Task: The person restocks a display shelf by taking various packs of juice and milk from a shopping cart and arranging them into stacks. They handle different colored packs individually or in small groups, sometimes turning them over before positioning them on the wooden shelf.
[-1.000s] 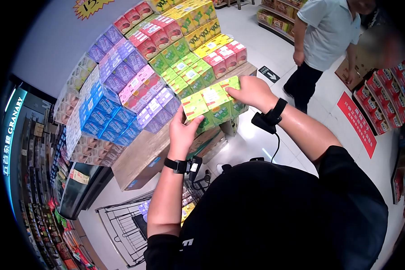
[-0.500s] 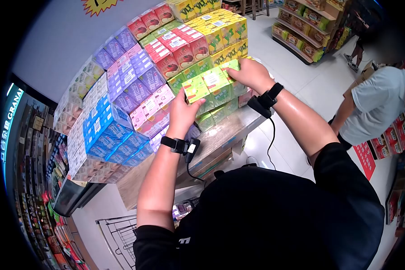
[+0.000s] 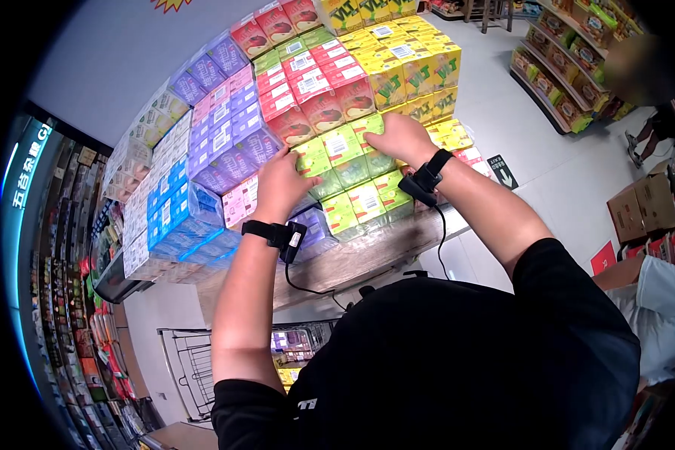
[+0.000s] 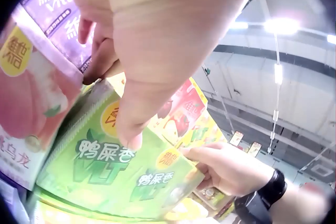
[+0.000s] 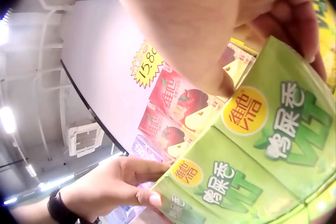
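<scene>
In the head view, a shrink-wrapped pack of green drink cartons sits on the stepped display, right in front of red apple-drink packs. My left hand grips its left end, thumb on the near face. At the right end my right hand holds it, thumb over the top edge. The left wrist view has the green pack beside a peach-printed pack. Big lettering shows on the green pack in the right wrist view. Another green pack lies one step lower, nearer my body.
Yellow packs rise on the right; purple packs and blue packs stand left. Below is the wooden stand's edge, with a shopping cart beside it. A person in a white shirt is at the lower right.
Both hands have carried the green pack forward from above the stand's front edge to the display, against the red packs. The head view has turned, and the person in white appears lower right.
</scene>
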### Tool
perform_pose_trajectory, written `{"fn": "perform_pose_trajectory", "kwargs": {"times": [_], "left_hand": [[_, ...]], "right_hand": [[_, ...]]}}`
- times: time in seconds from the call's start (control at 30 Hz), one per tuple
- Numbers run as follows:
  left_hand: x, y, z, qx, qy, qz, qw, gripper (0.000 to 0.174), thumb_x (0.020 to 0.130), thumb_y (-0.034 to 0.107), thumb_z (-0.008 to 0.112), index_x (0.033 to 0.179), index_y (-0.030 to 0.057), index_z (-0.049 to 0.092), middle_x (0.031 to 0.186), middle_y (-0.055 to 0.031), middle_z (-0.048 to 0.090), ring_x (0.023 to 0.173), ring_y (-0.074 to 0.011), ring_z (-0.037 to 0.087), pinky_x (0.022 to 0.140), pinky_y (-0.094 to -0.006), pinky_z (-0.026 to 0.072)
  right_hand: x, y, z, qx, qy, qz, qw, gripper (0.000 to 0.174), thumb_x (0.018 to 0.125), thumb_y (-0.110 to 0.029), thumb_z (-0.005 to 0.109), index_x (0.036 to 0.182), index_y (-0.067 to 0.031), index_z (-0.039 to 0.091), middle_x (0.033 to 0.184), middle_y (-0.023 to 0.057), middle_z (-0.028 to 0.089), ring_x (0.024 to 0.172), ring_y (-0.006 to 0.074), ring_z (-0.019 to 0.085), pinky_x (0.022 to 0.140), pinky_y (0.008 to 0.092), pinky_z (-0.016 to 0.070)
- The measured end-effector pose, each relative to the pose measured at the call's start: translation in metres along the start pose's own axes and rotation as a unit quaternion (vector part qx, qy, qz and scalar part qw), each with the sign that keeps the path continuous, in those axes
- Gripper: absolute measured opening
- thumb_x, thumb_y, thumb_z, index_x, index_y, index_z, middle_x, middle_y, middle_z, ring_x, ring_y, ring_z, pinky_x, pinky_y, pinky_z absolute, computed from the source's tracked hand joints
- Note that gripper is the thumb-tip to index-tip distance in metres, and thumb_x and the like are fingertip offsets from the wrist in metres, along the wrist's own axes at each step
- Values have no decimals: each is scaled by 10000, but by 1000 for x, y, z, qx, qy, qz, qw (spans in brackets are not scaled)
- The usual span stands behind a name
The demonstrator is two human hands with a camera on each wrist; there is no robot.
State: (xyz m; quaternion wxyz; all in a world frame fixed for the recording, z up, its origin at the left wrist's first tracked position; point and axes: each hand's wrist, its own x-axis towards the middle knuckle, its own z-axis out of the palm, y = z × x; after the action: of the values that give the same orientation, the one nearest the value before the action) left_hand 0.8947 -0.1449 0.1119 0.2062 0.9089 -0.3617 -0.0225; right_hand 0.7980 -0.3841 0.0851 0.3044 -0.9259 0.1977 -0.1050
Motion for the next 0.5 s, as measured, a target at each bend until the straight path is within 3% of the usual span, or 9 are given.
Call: {"fn": "perform_pose_trajectory", "kwargs": {"times": [0.07, 0.1, 0.33, 0.43, 0.5], "left_hand": [[-2, -2, 6, 137, 10, 61, 989, 459, 651, 249, 821, 1013, 6, 679, 1246, -206, 591, 1209, -342, 517, 991, -431, 406], [-6, 0, 11, 131, 94, 80, 984, 471, 652, 238, 817, 1048, 25, 677, 1310, -177, 559, 1282, -315, 453, 1037, -439, 355], [-19, 6, 20, 165, 106, 42, 980, 534, 669, 236, 808, 1124, 11, 639, 1336, -163, 543, 1272, -328, 466, 1034, -430, 372], [-29, 8, 26, 160, 167, 28, 972, 463, 700, 227, 789, 1096, 24, 660, 1307, -172, 561, 1239, -336, 489, 1020, -428, 387], [-43, 13, 26, 64, 242, 48, 967, 432, 722, 234, 775, 1078, 17, 659, 1223, -192, 606, 1173, -366, 531, 985, -426, 420]], "right_hand": [[5, 6, 6, 24, 9, -24, 999, 489, 772, -440, 653, 822, 46, 675, 814, 254, 661, 778, 409, 648, 721, 464, 517], [6, 7, 5, 17, 1, -32, 999, 491, 783, -443, 649, 838, 44, 674, 818, 253, 661, 784, 407, 648, 723, 463, 517], [2, 9, 3, 2, -10, -71, 997, 486, 846, -433, 622, 924, 46, 658, 859, 247, 666, 821, 394, 648, 748, 465, 514], [-11, -5, -19, -47, -26, -62, 997, 494, 855, -441, 614, 955, 42, 649, 873, 245, 665, 838, 392, 649, 753, 463, 512], [-10, 1, -10, -38, 180, -189, 965, 432, 881, -404, 610, 972, 18, 621, 832, 181, 630, 759, 368, 617, 700, 443, 500]]}}
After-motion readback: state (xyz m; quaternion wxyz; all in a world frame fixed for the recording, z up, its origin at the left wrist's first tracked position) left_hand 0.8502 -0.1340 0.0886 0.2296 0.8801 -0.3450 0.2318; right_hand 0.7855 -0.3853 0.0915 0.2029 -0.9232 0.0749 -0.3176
